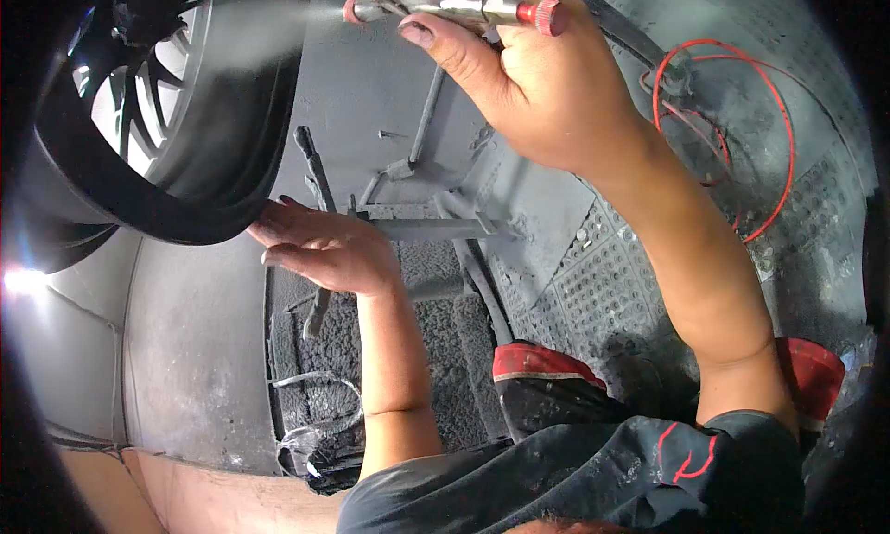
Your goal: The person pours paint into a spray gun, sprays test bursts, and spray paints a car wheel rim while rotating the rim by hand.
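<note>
My right hand [556, 89] is closed around a metal spray gun [477, 8] with red knobs at the top of the view. A pale mist [264, 31] streams left from the gun's nozzle toward a black wheel rim [243, 117]. The rim stands at the upper left, its thin spokes showing against bright light. At the rim's lower right edge is my left hand [329, 249], fingers stretched out and thumb apart. Its fingertips touch or nearly touch the edge, and they are partly hidden there.
A grey-coated metal stand [426, 228] is below and right of the rim. Dark, rough matting [417, 339] covers part of the floor beside perforated rubber mats [612, 293]. A red hose [791, 154] loops at the right. A lamp [25, 281] glares at the left.
</note>
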Demonstrator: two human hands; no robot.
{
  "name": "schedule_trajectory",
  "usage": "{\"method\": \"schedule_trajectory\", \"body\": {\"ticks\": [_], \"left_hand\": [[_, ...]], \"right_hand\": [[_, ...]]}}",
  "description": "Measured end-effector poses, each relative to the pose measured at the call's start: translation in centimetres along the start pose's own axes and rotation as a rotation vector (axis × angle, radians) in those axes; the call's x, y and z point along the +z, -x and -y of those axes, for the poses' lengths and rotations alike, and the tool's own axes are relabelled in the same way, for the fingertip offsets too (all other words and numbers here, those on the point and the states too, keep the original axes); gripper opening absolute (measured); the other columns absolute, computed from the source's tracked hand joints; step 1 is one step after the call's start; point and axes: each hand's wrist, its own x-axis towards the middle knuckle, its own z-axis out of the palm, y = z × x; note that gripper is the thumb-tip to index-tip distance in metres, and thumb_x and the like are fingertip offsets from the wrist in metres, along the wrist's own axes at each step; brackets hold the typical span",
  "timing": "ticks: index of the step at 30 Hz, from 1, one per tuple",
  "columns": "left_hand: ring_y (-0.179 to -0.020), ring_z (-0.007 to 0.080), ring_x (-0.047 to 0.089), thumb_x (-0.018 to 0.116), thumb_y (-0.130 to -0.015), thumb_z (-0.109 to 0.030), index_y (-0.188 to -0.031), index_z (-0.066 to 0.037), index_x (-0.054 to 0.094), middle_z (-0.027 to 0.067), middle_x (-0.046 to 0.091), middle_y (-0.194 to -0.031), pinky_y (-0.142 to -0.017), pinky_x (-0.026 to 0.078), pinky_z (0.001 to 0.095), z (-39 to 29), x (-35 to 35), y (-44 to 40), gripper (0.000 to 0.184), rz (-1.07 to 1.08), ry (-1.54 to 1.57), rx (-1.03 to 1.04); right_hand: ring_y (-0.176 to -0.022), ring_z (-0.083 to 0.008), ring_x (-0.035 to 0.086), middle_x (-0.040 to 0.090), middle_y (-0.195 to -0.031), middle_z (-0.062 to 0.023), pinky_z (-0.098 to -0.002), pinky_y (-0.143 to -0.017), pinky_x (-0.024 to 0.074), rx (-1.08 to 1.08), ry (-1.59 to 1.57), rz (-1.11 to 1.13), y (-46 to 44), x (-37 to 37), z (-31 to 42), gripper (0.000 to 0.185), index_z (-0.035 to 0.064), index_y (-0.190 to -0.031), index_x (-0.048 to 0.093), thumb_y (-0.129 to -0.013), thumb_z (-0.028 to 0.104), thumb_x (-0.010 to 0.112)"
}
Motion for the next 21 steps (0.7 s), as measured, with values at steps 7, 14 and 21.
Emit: {"method": "schedule_trajectory", "body": {"ticks": [7,14,21], "left_hand": [[-0.152,0.0242,0.009,0.015,-0.096,-0.071,-0.155,-0.002,0.021,0.0146,0.017,-0.163,-0.122,0.005,0.0491,-6.6,1.9,0.5,0.091,-0.003,0.057,-0.055],[-0.153,0.0285,0.006,0.023,-0.093,-0.075,-0.155,0.002,0.016,0.0161,0.013,-0.164,-0.123,0.002,0.0478,-10.9,3.2,0.8,0.099,0.014,0.623,0.112],[-0.153,0.0244,0.005,0.018,-0.097,-0.07,-0.156,0.0,0.014,0.0154,0.014,-0.164,-0.122,-0.004,0.045,-2.2,-3.3,0.8,0.092,0.045,0.055,0.001]], "right_hand": [[-0.067,-0.0226,0.072,0.07,-0.077,-0.0146,-0.031,-0.052,0.0521,-0.208,-0.123,-0.054,0.1,1.2,-1.3,0.019,-0.0002,-0.107,0.052,-0.097,0.013,0.061],[-0.08,-0.0331,0.069,0.07,-0.095,-0.0153,-0.039,-0.07,0.0536,-0.259,-0.192,-0.145,1.1,3.5,-0.3,0.024,0.0004,-0.092,0.071,-0.091,0.024,0.069],[-0.073,-0.0333,0.068,0.07,-0.095,-0.0157,-0.0404,-0.066,0.0531,-0.195,-0.001,-0.18,0.8,2.3,0.5,0.025,0.0018,-0.096,0.068,-0.092,0.026,0.068]]}}
